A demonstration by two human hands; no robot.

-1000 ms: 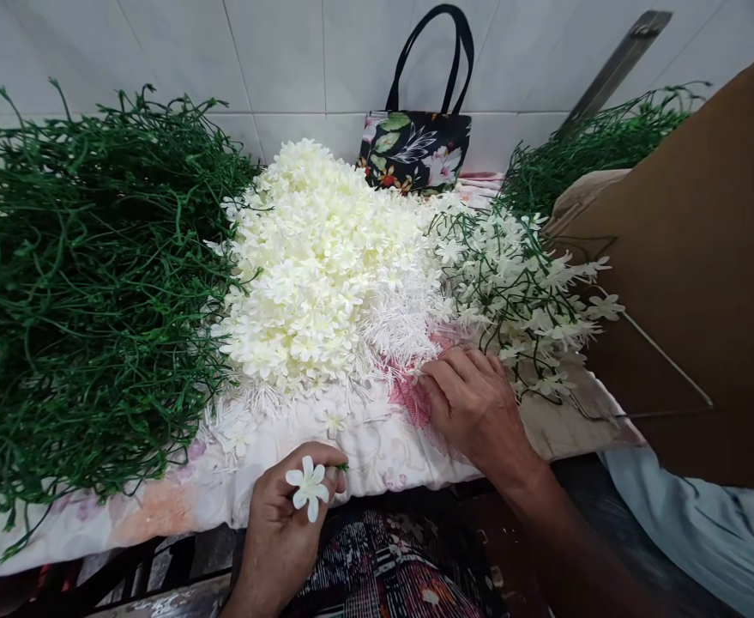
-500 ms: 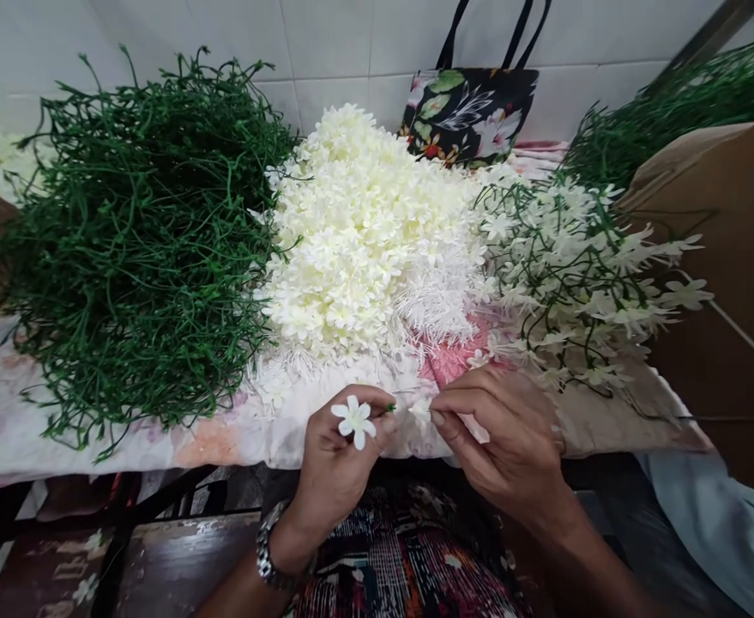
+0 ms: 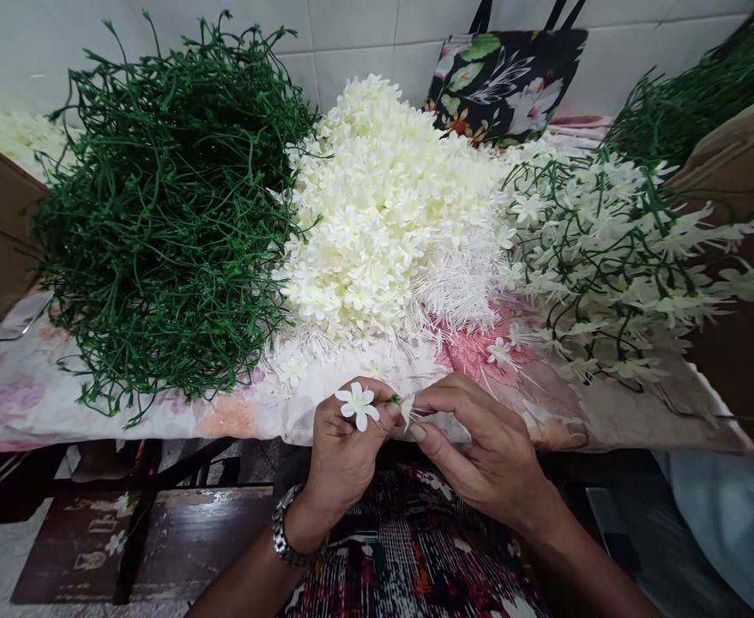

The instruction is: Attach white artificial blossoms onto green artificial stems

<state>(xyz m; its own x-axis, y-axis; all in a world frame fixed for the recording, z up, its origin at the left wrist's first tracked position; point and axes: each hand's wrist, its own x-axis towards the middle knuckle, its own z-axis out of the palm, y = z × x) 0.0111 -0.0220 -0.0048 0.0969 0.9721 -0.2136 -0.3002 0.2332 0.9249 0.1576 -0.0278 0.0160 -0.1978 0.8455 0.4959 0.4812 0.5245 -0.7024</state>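
White petals of an open flower stand out against the left hand, whose fingers are curled closed, with thumb and forefinger gripping a green stem near its tip. Facing it, the right hand pinches a smaller white flower between thumb and forefinger, the other fingers loosely bent. This flower sits between the two hands, right at the stem tip; whether the two touch, I cannot tell. Both hands are at the front edge of a table cloth printed with pale flowers, and a metal watch circles the left wrist.

Behind the hands, a big heap of cream flowers rises in the middle of the cloth, with a tuft of thin white threads at its right front. To its left lies a thick pile of green stems; to its right, a bunch of white flowers on green stems spreads toward the edge. One loose flower lies on a pink patch, just beyond the right hand. At the back, a black flowered bag stands near the tiled wall. Low on the left, beneath the level of the cloth, is a dark wooden bench with a dull shine
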